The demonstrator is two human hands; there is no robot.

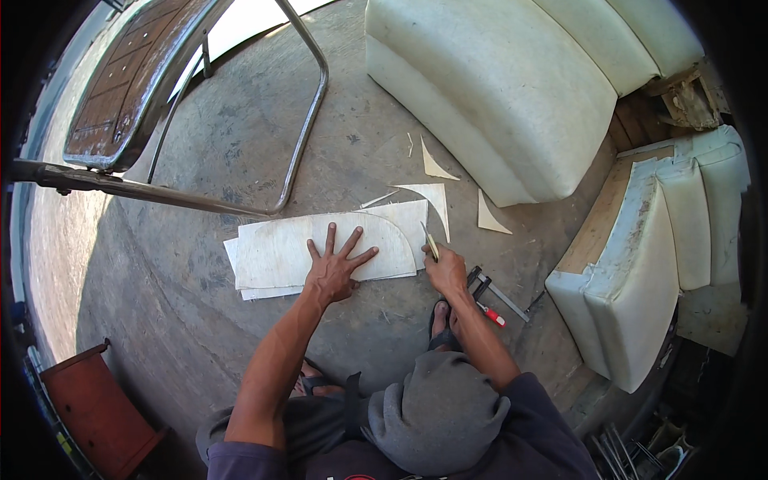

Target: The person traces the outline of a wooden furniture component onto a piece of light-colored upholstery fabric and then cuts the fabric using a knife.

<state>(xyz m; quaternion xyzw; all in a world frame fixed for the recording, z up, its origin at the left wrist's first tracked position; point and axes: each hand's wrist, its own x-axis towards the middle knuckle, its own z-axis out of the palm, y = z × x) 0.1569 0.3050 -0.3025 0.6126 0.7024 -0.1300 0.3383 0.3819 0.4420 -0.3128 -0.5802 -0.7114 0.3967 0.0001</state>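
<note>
My left hand [336, 264] lies on a pale board [272, 244] with rounded right corners, fingers spread over it. That board rests on another pale piece [410, 218] on the concrete floor. In my right hand [448, 272] is a slim cutting blade [430, 241], gripped just beside the boards' right end, its tip pointing up. Curved triangular offcuts [433, 202] lie beyond the boards. A metal bar clamp [504, 298] with a red handle [493, 315] lies beside my right forearm, near my sandaled feet.
A large cream upholstered seat section [488, 96] stands at upper right, smaller padded sections [620, 304] at right. A steel-tube frame with a wooden seat [128, 84] occupies the upper left. A red metal object [104, 404] sits at lower left, and metal rods [620, 448] at lower right.
</note>
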